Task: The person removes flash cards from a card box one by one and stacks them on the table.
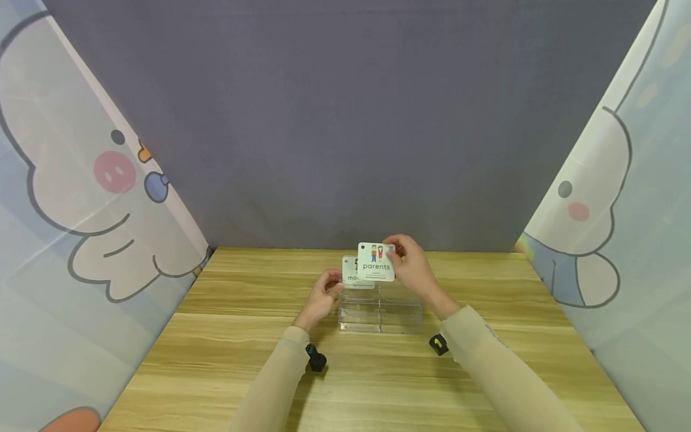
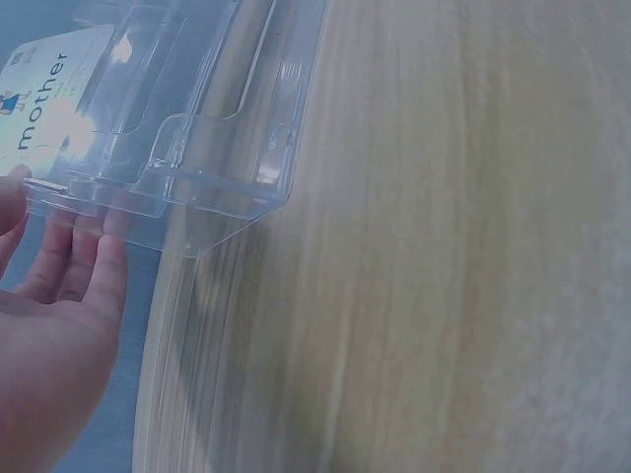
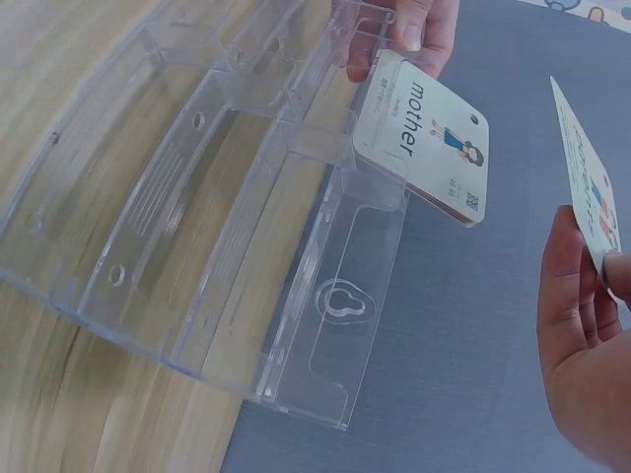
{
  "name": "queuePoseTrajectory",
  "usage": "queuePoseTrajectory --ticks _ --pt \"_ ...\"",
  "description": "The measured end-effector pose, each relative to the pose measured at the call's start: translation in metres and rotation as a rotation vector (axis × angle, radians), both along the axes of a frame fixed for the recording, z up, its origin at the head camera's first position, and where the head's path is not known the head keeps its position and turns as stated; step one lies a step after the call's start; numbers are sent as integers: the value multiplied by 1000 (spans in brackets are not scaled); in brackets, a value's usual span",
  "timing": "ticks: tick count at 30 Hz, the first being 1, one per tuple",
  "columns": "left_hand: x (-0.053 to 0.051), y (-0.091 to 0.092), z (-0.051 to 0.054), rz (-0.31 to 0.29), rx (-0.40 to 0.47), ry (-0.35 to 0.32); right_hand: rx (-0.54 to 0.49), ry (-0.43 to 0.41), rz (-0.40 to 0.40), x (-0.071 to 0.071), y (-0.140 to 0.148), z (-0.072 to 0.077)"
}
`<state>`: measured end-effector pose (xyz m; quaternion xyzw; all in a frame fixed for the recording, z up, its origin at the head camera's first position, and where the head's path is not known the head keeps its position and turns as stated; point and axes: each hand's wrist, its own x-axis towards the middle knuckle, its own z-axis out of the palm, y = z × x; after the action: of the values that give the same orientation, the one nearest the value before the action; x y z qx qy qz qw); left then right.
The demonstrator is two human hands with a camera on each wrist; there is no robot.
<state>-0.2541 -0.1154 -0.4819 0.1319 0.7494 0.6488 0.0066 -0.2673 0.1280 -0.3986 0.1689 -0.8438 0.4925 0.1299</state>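
A white flash card (image 1: 372, 271) printed "parents" is pinched by its upper right corner between thumb and fingers of my right hand (image 1: 414, 273). In the right wrist view this card (image 3: 589, 182) is seen nearly edge-on, apart from the rack. My left hand (image 1: 318, 297) grips the left end of a clear plastic tiered rack (image 1: 400, 321), thumb in front and fingers behind. A small stack of cards (image 3: 424, 138) with "mother" on top sits in the rack's upper left compartment. In the head view the "parents" card partly covers it.
The rack stands on a wood-grain table (image 1: 378, 384), before a grey backdrop (image 1: 345, 132). Cartoon-printed curtains (image 1: 70, 180) flank both sides. A black device (image 1: 316, 359) is at the left wrist, and another black piece (image 1: 439, 344) at the right.
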Motion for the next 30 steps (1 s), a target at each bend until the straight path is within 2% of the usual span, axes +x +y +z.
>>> queuePoseTrajectory --ticks 6,12,19,22,27,30 --pt "-1 -1 -2 2 -5 -3 -37 -6 11 3 5 0" --pt "0 0 1 8 -6 -2 -51 35 24 7 10 1" --pt "-20 0 -31 34 -2 11 -91 26 42 12 14 1" --pt "-17 1 -27 40 0 5 -106 16 51 14 15 1" --pt "-5 4 -10 35 15 -11 -102 -4 45 16 16 4" --pt "-2 4 -5 33 8 -5 -100 -11 36 19 17 7"
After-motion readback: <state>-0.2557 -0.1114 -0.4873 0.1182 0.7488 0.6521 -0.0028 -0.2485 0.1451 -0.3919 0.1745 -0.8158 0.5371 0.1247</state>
